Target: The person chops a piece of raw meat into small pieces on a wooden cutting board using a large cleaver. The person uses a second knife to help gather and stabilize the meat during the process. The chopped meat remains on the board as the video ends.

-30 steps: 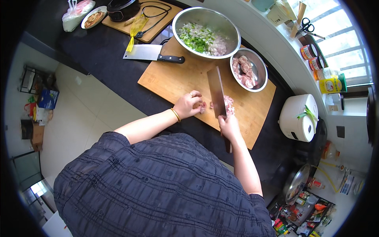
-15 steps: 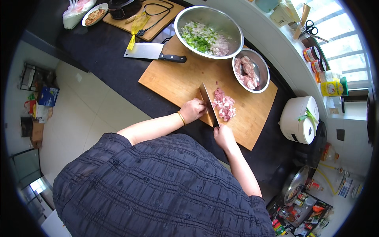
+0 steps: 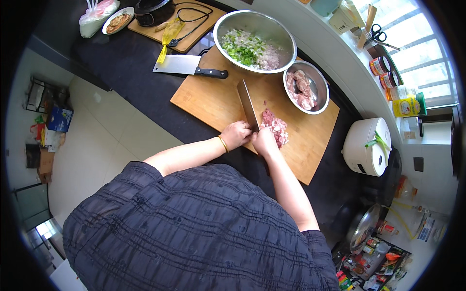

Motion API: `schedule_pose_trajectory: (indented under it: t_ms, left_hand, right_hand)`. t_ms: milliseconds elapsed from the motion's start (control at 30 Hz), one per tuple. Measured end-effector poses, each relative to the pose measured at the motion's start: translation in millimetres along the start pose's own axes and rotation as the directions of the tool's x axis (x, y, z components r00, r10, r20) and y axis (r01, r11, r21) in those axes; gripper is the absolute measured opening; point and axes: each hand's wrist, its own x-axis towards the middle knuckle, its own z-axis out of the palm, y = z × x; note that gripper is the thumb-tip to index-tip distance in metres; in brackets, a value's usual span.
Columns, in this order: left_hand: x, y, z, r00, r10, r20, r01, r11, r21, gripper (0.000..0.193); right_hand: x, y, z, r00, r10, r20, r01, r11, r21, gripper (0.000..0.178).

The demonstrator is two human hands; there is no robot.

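Observation:
My right hand [image 3: 265, 142] is wrapped round a kitchen knife [image 3: 248, 104], whose broad blade stands on edge and points away from me over the wooden cutting board [image 3: 204, 94]. Against the blade's left side, at the board's near edge, my left hand [image 3: 236, 135] rests with its fingers curled; whatever lies under them is hidden. Just right of the blade sits a pile of diced raw meat [image 3: 275, 127], partly covered by my right hand. Larger raw meat pieces [image 3: 302, 89] lie in a small steel bowl [image 3: 327, 97] at the board's far right corner.
A big steel bowl [image 3: 291, 46] with chopped greens and minced meat stands on the board's far edge. Left of it lies a black-handled cleaver [image 3: 179, 64]. A white rice cooker [image 3: 365, 148] with scallion pieces on top is at right. A second board [image 3: 194, 41] is behind.
The knife has slid forward and slightly left, and my right hand has come left and up, close to my left hand. My left hand has stayed in place.

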Motion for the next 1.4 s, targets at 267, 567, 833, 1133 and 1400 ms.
schedule_pose_trajectory:
  t_ms: [267, 567, 833, 1133, 1400]
  left_hand:
    - [-6.2, 5.9, -10.4, 0.994, -0.065, -0.093, 0.05, 0.987, -0.15, 0.009]
    - [-8.1, 7.1, -17.7, 0.99, -0.041, -0.135, 0.026, 0.993, -0.114, 0.01]
    - [-9.0, 8.7, -8.5, 0.98, -0.135, -0.147, 0.126, 0.99, -0.068, 0.008]
    - [-9.5, 2.6, -6.7, 0.961, -0.188, -0.203, 0.162, 0.977, -0.138, 0.007]
    - [-10.9, 6.1, -8.0, 0.99, 0.04, -0.133, -0.05, 0.996, -0.074, 0.008]
  right_hand:
    - [-14.3, 39.9, -12.8, 0.993, 0.12, -0.011, -0.117, 0.983, 0.142, 0.028]
    - [-71.3, 8.3, -46.2, 0.983, 0.114, 0.145, -0.134, 0.982, 0.134, 0.023]
    - [-80.1, 9.6, -39.7, 0.97, 0.173, 0.169, -0.189, 0.978, 0.083, 0.024]
    - [-80.3, 15.2, -32.1, 0.952, 0.228, 0.205, -0.263, 0.95, 0.166, 0.025]
    - [-79.1, 18.6, -33.4, 0.943, 0.251, 0.22, -0.289, 0.944, 0.16, 0.025]
